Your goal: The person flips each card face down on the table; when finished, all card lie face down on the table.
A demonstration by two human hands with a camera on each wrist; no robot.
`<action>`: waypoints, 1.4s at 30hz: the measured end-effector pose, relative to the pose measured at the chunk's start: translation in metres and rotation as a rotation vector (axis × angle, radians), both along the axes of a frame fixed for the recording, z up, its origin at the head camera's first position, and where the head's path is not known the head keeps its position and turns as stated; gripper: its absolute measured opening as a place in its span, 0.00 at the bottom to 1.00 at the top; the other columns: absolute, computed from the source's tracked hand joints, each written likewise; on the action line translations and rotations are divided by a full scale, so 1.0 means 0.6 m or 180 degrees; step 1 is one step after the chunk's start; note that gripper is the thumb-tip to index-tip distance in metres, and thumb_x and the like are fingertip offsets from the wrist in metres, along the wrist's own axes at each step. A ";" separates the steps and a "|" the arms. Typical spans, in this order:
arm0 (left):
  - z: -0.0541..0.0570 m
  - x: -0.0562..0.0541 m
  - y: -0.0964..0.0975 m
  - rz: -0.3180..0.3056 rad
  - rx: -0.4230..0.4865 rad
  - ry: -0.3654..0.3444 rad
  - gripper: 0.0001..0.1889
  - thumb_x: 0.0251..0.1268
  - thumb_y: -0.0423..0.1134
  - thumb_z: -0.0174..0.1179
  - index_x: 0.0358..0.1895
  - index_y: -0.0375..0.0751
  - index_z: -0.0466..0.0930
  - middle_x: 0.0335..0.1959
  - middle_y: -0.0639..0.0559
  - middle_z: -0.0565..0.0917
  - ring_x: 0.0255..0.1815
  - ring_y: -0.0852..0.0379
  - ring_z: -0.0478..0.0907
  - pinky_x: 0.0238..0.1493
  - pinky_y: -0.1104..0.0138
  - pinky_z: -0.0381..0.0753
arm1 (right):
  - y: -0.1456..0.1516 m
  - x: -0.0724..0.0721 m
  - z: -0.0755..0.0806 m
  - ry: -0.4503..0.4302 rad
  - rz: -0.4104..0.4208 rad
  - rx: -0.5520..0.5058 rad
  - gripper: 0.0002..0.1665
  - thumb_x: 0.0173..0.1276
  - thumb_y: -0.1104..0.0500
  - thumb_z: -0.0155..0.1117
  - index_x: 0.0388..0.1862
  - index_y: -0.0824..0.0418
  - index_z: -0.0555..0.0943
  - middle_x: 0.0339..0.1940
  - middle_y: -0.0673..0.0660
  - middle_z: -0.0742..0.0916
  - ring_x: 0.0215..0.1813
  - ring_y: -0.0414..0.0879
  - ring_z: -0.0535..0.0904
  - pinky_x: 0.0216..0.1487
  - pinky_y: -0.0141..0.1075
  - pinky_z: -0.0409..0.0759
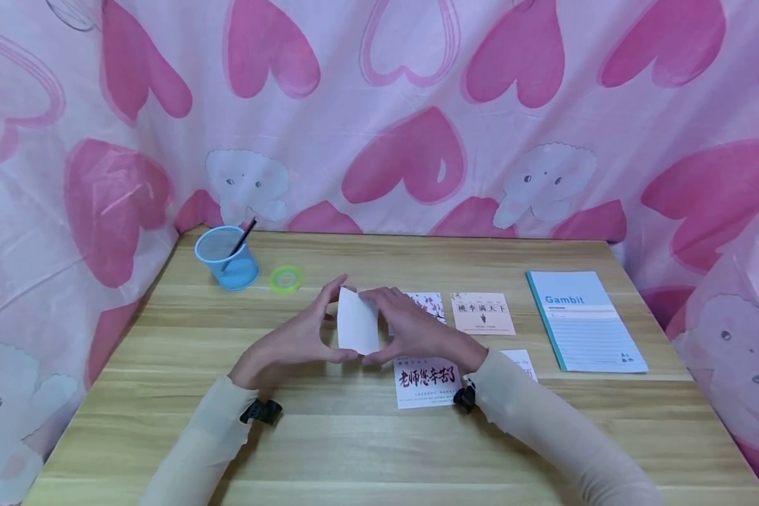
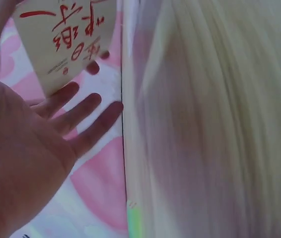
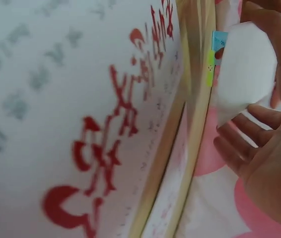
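Note:
Between my two hands a small card is held up over the table, slightly bowed. Its plain white back faces the head camera, while the left wrist view catches red handwriting-style characters on the card's front. My left hand grips its left side, thumb at the bottom edge and fingers toward the top. On the other side my right hand holds it likewise, with the thumb low and fingers at the upper corner. In the right wrist view the white back curves beside my fingers.
Printed cards lie near my right arm: one with large red characters, a floral one, a pinkish one and one partly hidden. A Gambit notebook lies right; a blue mesh pen cup and green tape roll stand left.

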State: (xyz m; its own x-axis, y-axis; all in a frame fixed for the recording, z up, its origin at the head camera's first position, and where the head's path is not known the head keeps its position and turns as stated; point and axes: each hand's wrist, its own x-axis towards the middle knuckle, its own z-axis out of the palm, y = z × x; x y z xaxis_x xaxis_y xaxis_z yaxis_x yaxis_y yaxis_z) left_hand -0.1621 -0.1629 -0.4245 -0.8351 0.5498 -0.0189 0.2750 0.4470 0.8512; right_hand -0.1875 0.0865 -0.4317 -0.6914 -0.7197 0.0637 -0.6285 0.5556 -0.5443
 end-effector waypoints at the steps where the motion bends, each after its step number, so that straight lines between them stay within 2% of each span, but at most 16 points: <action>1: 0.001 0.000 -0.002 0.0038 -0.0161 0.0045 0.64 0.44 0.57 0.77 0.79 0.59 0.38 0.73 0.56 0.57 0.66 0.52 0.64 0.63 0.51 0.69 | -0.002 0.000 0.001 0.0120 0.0005 0.0078 0.68 0.43 0.30 0.77 0.77 0.54 0.57 0.68 0.51 0.69 0.63 0.45 0.65 0.61 0.45 0.70; 3: -0.004 -0.003 -0.006 0.0073 -0.0510 0.0222 0.63 0.41 0.62 0.76 0.79 0.57 0.42 0.72 0.59 0.59 0.64 0.56 0.65 0.62 0.53 0.70 | -0.006 0.001 0.002 0.0307 0.0008 0.0195 0.68 0.41 0.31 0.78 0.76 0.56 0.59 0.68 0.52 0.69 0.63 0.44 0.64 0.62 0.45 0.68; 6: -0.005 -0.007 -0.011 -0.0037 -0.0874 0.0505 0.60 0.41 0.61 0.77 0.77 0.47 0.50 0.70 0.55 0.61 0.63 0.55 0.63 0.62 0.53 0.70 | -0.012 0.003 0.001 0.0461 -0.0003 0.0299 0.68 0.39 0.30 0.79 0.75 0.57 0.61 0.67 0.53 0.70 0.63 0.45 0.64 0.63 0.45 0.67; 10: -0.010 -0.015 -0.014 -0.0208 -0.1075 0.0754 0.56 0.41 0.59 0.78 0.74 0.42 0.57 0.68 0.49 0.62 0.65 0.51 0.61 0.64 0.48 0.65 | -0.017 0.003 -0.004 0.0546 0.0038 0.0378 0.68 0.39 0.29 0.78 0.75 0.58 0.61 0.66 0.53 0.70 0.62 0.45 0.64 0.63 0.44 0.66; 15: -0.016 -0.021 -0.021 -0.0237 -0.1343 0.0659 0.58 0.40 0.63 0.76 0.74 0.42 0.55 0.73 0.46 0.56 0.72 0.47 0.52 0.67 0.40 0.54 | -0.014 0.003 -0.010 0.0507 0.0101 0.0601 0.68 0.42 0.29 0.77 0.75 0.59 0.59 0.68 0.54 0.69 0.64 0.46 0.64 0.66 0.44 0.64; 20: -0.020 -0.022 -0.025 -0.0211 -0.1565 0.0570 0.58 0.39 0.65 0.75 0.74 0.42 0.57 0.76 0.42 0.51 0.76 0.44 0.44 0.69 0.40 0.46 | -0.011 0.001 -0.011 0.0439 0.0140 0.0766 0.67 0.44 0.29 0.76 0.76 0.58 0.57 0.67 0.54 0.70 0.64 0.47 0.65 0.68 0.44 0.62; 25: -0.022 -0.022 -0.025 -0.0169 -0.1679 0.0543 0.59 0.37 0.67 0.75 0.74 0.44 0.59 0.77 0.42 0.49 0.77 0.43 0.40 0.70 0.40 0.44 | -0.011 0.000 -0.010 0.0423 0.0163 0.0796 0.67 0.44 0.29 0.76 0.76 0.58 0.58 0.67 0.55 0.71 0.65 0.48 0.65 0.70 0.44 0.59; 34: -0.022 -0.019 -0.023 -0.0156 -0.1730 0.0497 0.60 0.36 0.67 0.75 0.74 0.43 0.57 0.77 0.42 0.48 0.77 0.43 0.41 0.70 0.41 0.45 | -0.008 -0.001 -0.009 0.0344 0.0196 0.0740 0.68 0.44 0.29 0.75 0.76 0.59 0.57 0.69 0.56 0.69 0.68 0.49 0.64 0.71 0.46 0.57; 38: -0.015 -0.018 -0.005 -0.0125 -0.1738 0.0500 0.63 0.38 0.70 0.72 0.76 0.42 0.53 0.78 0.42 0.47 0.77 0.45 0.39 0.71 0.42 0.43 | 0.029 -0.006 0.007 0.0145 0.0050 0.0588 0.68 0.46 0.29 0.75 0.78 0.55 0.54 0.73 0.55 0.66 0.73 0.50 0.58 0.72 0.50 0.52; 42: -0.005 -0.028 0.029 -0.0133 -0.1754 0.0713 0.60 0.44 0.72 0.68 0.77 0.42 0.53 0.78 0.44 0.48 0.78 0.47 0.37 0.72 0.45 0.41 | 0.096 -0.026 0.023 0.0028 -0.0253 0.0608 0.61 0.50 0.34 0.76 0.77 0.53 0.57 0.74 0.53 0.65 0.75 0.51 0.55 0.73 0.53 0.48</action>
